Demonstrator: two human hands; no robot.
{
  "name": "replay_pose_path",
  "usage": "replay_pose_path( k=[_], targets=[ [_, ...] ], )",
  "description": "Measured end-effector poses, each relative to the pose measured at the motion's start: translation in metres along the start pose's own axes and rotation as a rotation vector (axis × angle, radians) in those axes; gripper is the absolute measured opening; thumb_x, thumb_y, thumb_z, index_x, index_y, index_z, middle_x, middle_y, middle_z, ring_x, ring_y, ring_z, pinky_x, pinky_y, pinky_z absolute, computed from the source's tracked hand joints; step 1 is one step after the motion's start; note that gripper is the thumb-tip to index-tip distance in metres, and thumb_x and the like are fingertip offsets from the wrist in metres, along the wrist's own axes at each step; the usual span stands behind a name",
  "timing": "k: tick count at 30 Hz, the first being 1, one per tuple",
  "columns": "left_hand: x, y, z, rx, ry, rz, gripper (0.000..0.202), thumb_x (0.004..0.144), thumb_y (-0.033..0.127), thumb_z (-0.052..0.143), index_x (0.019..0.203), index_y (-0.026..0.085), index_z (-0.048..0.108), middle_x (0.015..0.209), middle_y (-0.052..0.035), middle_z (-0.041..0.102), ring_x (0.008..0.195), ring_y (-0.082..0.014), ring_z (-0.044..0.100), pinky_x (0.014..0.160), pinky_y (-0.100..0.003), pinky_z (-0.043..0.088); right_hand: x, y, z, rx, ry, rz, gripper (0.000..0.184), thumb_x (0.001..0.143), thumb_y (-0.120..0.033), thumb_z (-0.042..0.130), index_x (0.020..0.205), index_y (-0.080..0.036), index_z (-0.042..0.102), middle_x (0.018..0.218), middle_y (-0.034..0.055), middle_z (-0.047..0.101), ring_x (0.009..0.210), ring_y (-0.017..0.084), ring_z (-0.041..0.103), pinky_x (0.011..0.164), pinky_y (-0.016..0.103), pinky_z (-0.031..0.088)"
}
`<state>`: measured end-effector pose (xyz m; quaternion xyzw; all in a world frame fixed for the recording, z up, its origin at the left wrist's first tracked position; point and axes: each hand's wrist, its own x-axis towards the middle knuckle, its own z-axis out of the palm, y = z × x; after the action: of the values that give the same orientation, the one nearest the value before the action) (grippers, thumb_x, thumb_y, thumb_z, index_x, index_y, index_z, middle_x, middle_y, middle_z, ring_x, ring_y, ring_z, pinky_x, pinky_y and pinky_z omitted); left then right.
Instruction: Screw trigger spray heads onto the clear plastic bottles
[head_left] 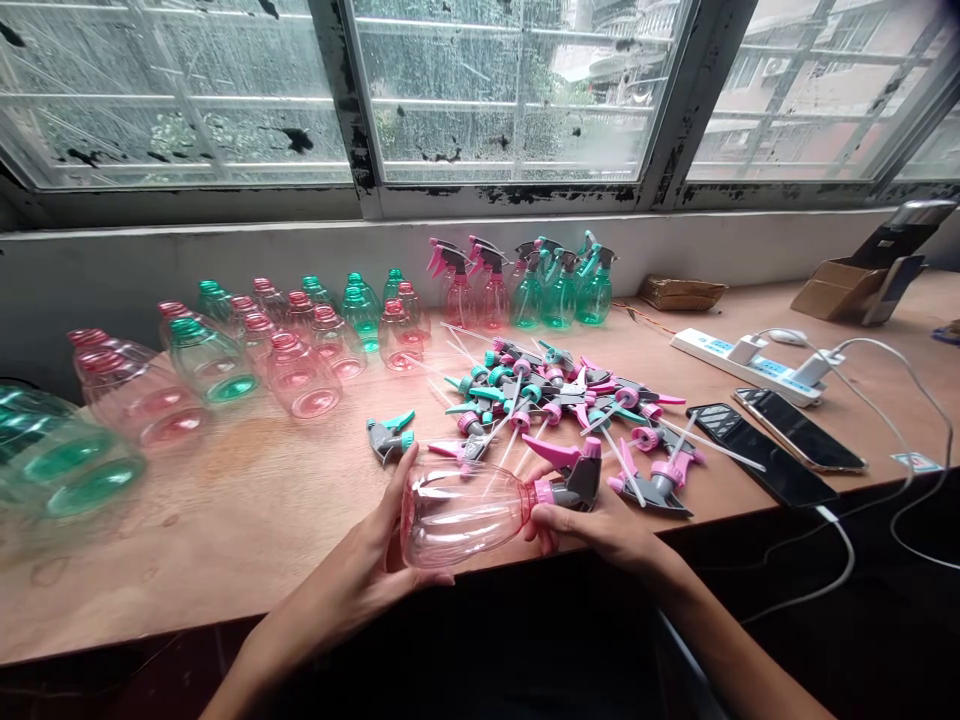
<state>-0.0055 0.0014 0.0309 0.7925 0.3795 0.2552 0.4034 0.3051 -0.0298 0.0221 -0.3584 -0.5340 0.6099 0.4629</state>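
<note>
A clear pink spray bottle lies sideways in my hands over the table's front edge. My left hand is wrapped round its base end. At the neck, my right hand grips the pink collar of the grey and pink trigger sprayer, which sits on the bottle's mouth. Whether the collar is fully tight I cannot tell. Just beyond the bottle is a heap of loose trigger sprayers in pink, teal and grey, with white tubes. One teal and grey sprayer lies apart, near my left fingertips.
Open pink and green bottles stand on the left of the wooden table. Several bottles with sprayers stand by the wall. To the right are two phones, a power strip with cables, and a cardboard box.
</note>
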Motion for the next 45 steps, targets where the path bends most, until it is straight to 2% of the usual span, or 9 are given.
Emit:
replay_pose_path(
  k=[6, 11, 15, 22, 27, 32, 35, 40, 45],
  targets=[
    [-0.001, 0.012, -0.003, 0.051, -0.018, -0.014, 0.114, 0.096, 0.039, 0.079, 0.172, 0.041, -0.006, 0.182, -0.0071, 0.019, 0.162, -0.0404, 0.031, 0.13, -0.057, 0.029, 0.001, 0.0, 0.0, -0.004, -0.019, -0.008, 0.036, 0.089, -0.049, 0.086, 0.079, -0.016, 0.078, 0.07, 0.0009, 0.074, 0.061, 0.014, 0.066, 0.061, 0.026, 0.056],
    [0.0, 0.011, -0.005, 0.078, -0.051, -0.029, 0.114, 0.099, 0.039, 0.076, 0.171, 0.042, -0.013, 0.18, -0.0082, 0.028, 0.16, -0.0387, 0.037, 0.13, -0.055, 0.032, 0.001, -0.002, 0.0, -0.025, -0.015, -0.012, 0.038, 0.088, -0.052, 0.086, 0.077, -0.017, 0.077, 0.07, 0.0012, 0.073, 0.06, 0.015, 0.065, 0.06, 0.027, 0.055],
    [-0.001, 0.01, -0.003, 0.075, -0.037, -0.014, 0.114, 0.098, 0.04, 0.076, 0.171, 0.042, -0.011, 0.178, -0.0085, 0.031, 0.161, -0.0398, 0.035, 0.129, -0.057, 0.032, 0.001, -0.003, 0.001, -0.055, -0.003, -0.007, 0.039, 0.089, -0.054, 0.084, 0.077, -0.017, 0.077, 0.07, 0.0019, 0.074, 0.061, 0.016, 0.065, 0.061, 0.029, 0.056],
    [0.0, -0.002, -0.001, 0.013, -0.016, 0.055, 0.107, 0.102, 0.03, 0.071, 0.172, 0.039, -0.009, 0.177, -0.0107, 0.035, 0.157, -0.0375, 0.043, 0.127, -0.055, 0.039, 0.0, -0.004, 0.001, -0.071, -0.005, -0.001, 0.039, 0.088, -0.054, 0.084, 0.078, -0.017, 0.077, 0.07, 0.0029, 0.074, 0.062, 0.018, 0.065, 0.061, 0.03, 0.055],
    [0.001, -0.004, 0.0, 0.03, -0.006, 0.029, 0.115, 0.096, 0.034, 0.08, 0.172, 0.042, -0.007, 0.179, -0.008, 0.029, 0.163, -0.0391, 0.03, 0.131, -0.058, 0.027, 0.0, -0.002, 0.001, -0.04, 0.002, 0.004, 0.035, 0.087, -0.051, 0.086, 0.087, -0.019, 0.074, 0.071, 0.0016, 0.075, 0.061, 0.017, 0.065, 0.061, 0.029, 0.055],
    [-0.001, 0.0, -0.001, 0.05, -0.006, 0.018, 0.118, 0.094, 0.042, 0.083, 0.172, 0.042, -0.006, 0.18, -0.0077, 0.027, 0.164, -0.0411, 0.023, 0.131, -0.061, 0.024, 0.001, -0.004, 0.001, -0.042, -0.001, -0.004, 0.033, 0.089, -0.049, 0.085, 0.094, -0.019, 0.071, 0.07, 0.0009, 0.075, 0.061, 0.017, 0.065, 0.061, 0.029, 0.054],
    [0.0, 0.003, -0.002, 0.075, -0.004, 0.031, 0.117, 0.096, 0.04, 0.081, 0.172, 0.043, -0.008, 0.18, -0.0071, 0.026, 0.163, -0.0413, 0.027, 0.13, -0.061, 0.026, 0.001, -0.003, 0.001, -0.046, 0.0, 0.011, 0.035, 0.088, -0.05, 0.085, 0.091, -0.018, 0.071, 0.07, 0.0015, 0.075, 0.061, 0.017, 0.065, 0.061, 0.03, 0.055],
    [0.001, 0.009, -0.003, 0.056, -0.049, 0.058, 0.115, 0.099, 0.031, 0.077, 0.172, 0.039, -0.012, 0.174, -0.0101, 0.04, 0.157, -0.0392, 0.043, 0.127, -0.053, 0.04, 0.001, 0.0, 0.0, -0.03, 0.017, 0.014, 0.038, 0.086, -0.049, 0.087, 0.099, -0.019, 0.07, 0.075, 0.0026, 0.078, 0.061, 0.017, 0.066, 0.061, 0.03, 0.055],
    [0.002, 0.007, -0.003, -0.017, -0.069, 0.02, 0.11, 0.1, 0.031, 0.074, 0.172, 0.038, -0.009, 0.173, -0.0127, 0.041, 0.156, -0.0375, 0.045, 0.127, -0.053, 0.04, 0.0, 0.0, 0.0, -0.055, 0.023, 0.014, 0.038, 0.086, -0.052, 0.087, 0.097, -0.019, 0.072, 0.075, 0.0034, 0.079, 0.061, 0.018, 0.067, 0.061, 0.031, 0.056]
  ],
)
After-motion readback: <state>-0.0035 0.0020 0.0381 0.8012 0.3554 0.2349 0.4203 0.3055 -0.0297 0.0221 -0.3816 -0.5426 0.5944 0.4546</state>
